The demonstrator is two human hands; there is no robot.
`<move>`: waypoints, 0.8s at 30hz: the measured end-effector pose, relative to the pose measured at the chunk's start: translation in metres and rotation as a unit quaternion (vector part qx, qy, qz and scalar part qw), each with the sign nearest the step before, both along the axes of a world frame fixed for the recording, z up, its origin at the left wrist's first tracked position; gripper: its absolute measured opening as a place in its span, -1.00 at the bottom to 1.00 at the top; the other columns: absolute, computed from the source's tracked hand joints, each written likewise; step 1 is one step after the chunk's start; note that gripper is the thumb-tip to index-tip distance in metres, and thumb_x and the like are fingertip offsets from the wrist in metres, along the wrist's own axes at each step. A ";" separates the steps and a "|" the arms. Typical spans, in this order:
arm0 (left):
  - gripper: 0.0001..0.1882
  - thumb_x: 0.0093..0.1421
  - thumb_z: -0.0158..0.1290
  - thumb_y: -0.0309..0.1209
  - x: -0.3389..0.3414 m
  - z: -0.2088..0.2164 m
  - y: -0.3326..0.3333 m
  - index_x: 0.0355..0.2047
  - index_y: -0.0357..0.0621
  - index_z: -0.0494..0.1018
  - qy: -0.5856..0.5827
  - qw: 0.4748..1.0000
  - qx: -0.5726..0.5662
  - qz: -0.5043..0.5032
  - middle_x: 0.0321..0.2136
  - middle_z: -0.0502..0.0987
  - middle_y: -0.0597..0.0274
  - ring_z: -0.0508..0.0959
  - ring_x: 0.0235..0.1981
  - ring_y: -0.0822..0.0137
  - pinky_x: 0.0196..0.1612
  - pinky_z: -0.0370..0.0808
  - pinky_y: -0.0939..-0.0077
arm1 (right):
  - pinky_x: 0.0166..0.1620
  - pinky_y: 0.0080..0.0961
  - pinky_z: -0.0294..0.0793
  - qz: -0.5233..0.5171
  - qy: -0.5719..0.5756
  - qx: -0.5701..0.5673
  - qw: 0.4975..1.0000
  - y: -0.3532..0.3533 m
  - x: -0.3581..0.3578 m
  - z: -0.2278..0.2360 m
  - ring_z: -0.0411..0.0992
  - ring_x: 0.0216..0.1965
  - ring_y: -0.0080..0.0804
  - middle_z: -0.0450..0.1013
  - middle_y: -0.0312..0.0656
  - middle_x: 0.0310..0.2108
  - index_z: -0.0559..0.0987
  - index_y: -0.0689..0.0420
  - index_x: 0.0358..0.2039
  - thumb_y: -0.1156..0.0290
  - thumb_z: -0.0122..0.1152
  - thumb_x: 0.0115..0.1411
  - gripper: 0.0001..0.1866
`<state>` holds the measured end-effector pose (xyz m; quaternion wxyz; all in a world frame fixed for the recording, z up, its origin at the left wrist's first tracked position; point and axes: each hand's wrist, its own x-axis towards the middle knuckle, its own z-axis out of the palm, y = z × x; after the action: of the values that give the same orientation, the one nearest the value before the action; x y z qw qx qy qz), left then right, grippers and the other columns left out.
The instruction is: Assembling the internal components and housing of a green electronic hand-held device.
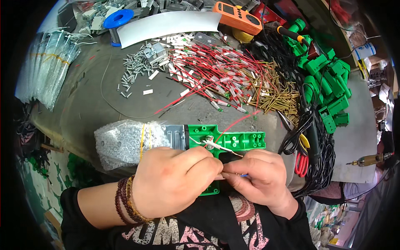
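A green plastic housing half (246,141) lies in front of me, joined to a black-ended part wrapped in bubble wrap (118,143). White wires (212,143) and a red lead (235,122) rise from the housing. One white wire's bare tip reaches toward my right fingers. My left hand (175,179) is closed in a pinch over the housing's near side, its fingertips meeting those of my right hand (262,177). Between the right thumb and fingers shows a thin copper-coloured wire end with a bit of blue. What the left fingertips hold is hidden.
Beyond lie a heap of red-wired components (216,68), silver screws (133,68) and brass screws (277,93). An orange multimeter (238,18), a blue spool (118,18) and green housings (329,79) stand around. Black cables (321,162) and a screwdriver (368,159) lie right; bubble-wrap bags (46,71) left.
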<state>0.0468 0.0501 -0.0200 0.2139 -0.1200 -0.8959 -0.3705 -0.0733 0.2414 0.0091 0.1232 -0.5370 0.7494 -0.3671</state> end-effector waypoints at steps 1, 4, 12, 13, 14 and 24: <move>-0.76 -0.01 0.33 -0.42 -0.001 -0.001 0.000 -0.34 -0.11 0.52 0.032 0.999 -0.016 0.010 -0.48 0.53 0.33 0.56 -0.58 0.33 -0.58 0.42 0.46 | -0.52 -0.42 0.40 0.016 0.061 -0.007 0.998 0.000 -0.001 0.000 0.43 -0.59 -0.33 0.42 -0.30 -0.59 0.65 0.10 -0.32 0.50 0.44 -0.10 -0.73; -0.80 -0.04 0.30 -0.44 -0.002 -0.006 0.001 -0.38 -0.07 0.54 0.067 0.996 -0.053 0.028 -0.51 0.53 0.38 0.51 -0.62 0.38 -0.62 0.32 0.49 | -0.54 -0.44 0.38 0.025 0.139 -0.011 0.990 0.001 -0.003 -0.002 0.42 -0.60 -0.37 0.40 -0.35 -0.60 0.64 0.06 -0.31 0.45 0.45 -0.24 -0.64; -0.81 -0.08 0.27 -0.41 -0.006 -0.004 0.002 -0.41 -0.04 0.53 0.072 0.989 -0.129 0.028 -0.55 0.47 0.43 0.44 -0.65 0.42 -0.58 0.26 0.48 | -0.57 -0.45 0.34 0.081 0.224 -0.012 0.971 -0.004 -0.013 0.001 0.37 -0.63 -0.42 0.31 -0.39 -0.64 0.63 0.05 -0.34 0.37 0.44 -0.30 -0.61; -0.81 -0.07 0.27 -0.39 -0.006 -0.003 0.001 -0.41 -0.03 0.53 0.066 0.986 -0.148 0.027 -0.56 0.45 0.44 0.42 -0.66 0.41 -0.56 0.26 0.48 | -0.57 -0.45 0.33 0.089 0.239 -0.012 0.967 -0.004 -0.014 0.001 0.36 -0.64 -0.43 0.29 -0.40 -0.64 0.63 0.05 -0.34 0.38 0.42 -0.29 -0.62; -0.81 -0.07 0.27 -0.39 -0.006 -0.003 0.001 -0.41 -0.03 0.53 0.066 0.986 -0.149 0.027 -0.56 0.45 0.44 0.42 -0.66 0.41 -0.56 0.26 0.48 | -0.57 -0.45 0.33 0.089 0.239 -0.013 0.967 -0.004 -0.015 0.002 0.36 -0.64 -0.43 0.29 -0.40 -0.64 0.63 0.05 -0.34 0.38 0.42 -0.29 -0.62; -0.66 0.13 0.31 -0.30 -0.024 0.032 -0.024 -0.13 -0.18 0.57 0.012 0.985 0.169 0.039 -0.29 0.61 0.26 0.40 -0.53 0.53 -0.42 0.34 0.58 | -0.28 -0.46 0.48 -0.003 -0.146 -0.064 0.987 0.029 -0.028 0.008 0.53 -0.34 -0.35 0.57 -0.12 -0.33 0.66 0.24 -0.27 0.48 0.34 0.19 -0.87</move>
<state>0.0230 0.0261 0.0116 0.2558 -0.0519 -0.8217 -0.5067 -0.1017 0.2707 0.0174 0.1959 -0.4825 0.6996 -0.4893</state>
